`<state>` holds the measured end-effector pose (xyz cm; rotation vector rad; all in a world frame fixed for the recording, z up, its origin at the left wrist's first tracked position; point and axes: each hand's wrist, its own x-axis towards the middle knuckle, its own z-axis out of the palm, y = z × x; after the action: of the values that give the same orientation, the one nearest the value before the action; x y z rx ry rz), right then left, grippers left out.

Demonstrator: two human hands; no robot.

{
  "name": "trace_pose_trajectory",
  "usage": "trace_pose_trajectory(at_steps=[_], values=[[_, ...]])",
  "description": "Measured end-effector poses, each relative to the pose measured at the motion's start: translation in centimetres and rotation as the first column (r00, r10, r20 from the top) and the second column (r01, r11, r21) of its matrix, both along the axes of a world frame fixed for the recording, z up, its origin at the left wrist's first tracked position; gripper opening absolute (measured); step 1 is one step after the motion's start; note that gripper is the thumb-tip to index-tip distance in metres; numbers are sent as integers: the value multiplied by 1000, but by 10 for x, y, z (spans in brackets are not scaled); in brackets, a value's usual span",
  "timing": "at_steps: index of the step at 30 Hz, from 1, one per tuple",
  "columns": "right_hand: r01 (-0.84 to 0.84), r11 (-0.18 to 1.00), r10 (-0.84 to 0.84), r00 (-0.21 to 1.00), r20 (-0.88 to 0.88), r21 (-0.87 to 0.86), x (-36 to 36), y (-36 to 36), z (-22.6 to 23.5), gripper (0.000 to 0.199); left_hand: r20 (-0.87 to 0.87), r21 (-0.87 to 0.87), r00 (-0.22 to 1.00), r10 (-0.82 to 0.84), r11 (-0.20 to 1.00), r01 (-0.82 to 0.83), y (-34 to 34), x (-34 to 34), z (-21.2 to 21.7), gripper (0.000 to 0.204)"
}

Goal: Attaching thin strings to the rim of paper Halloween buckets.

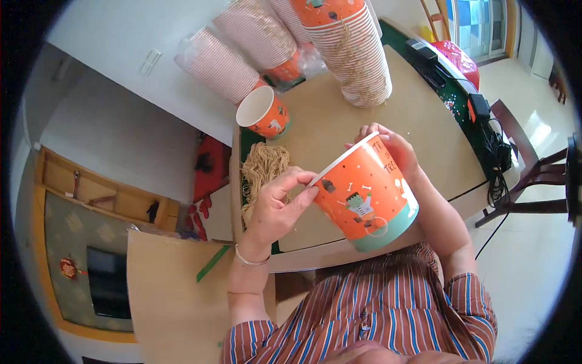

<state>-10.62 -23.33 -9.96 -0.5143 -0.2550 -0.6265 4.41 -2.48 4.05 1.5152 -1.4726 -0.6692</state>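
left hand (276, 206) raised, fingers curled in a pinching grip, right hand (393, 148) cupped, forearms bent inward

The person wears a short-sleeved button shirt (388, 315) striped in rust-orange, blue and white, with a thin silver bangle (250, 261) around the left wrist; both forearms are bare.

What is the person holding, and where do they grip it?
An orange paper cup, tilted: left hand pinches its rim, right hand grips the rim's far side.
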Motion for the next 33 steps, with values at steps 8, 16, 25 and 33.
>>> trace_pose_trajectory(at_steps=[8, 16, 25, 33], values=[[-119, 993, 117, 992, 55, 25, -4, -2, -4, 25, -39, -54, 997, -59, 997, 57, 2, 3, -2, 14], [-126, 992, 125, 992, 23, 26, -11, 4, 2, 31, -28, -59, 996, -83, 995, 81, 0, -1, 1, 13], [-10, 997, 13, 999, 29, -79, -1, 2, -2, 30, 27, -114, 998, -56, 992, 59, 1, -10, 11, 15], [184, 919, -227, 970, -87, -349, -8, 7, 16, 30, 72, -63, 997, 24, 998, -19, 0, -15, 14, 19]])
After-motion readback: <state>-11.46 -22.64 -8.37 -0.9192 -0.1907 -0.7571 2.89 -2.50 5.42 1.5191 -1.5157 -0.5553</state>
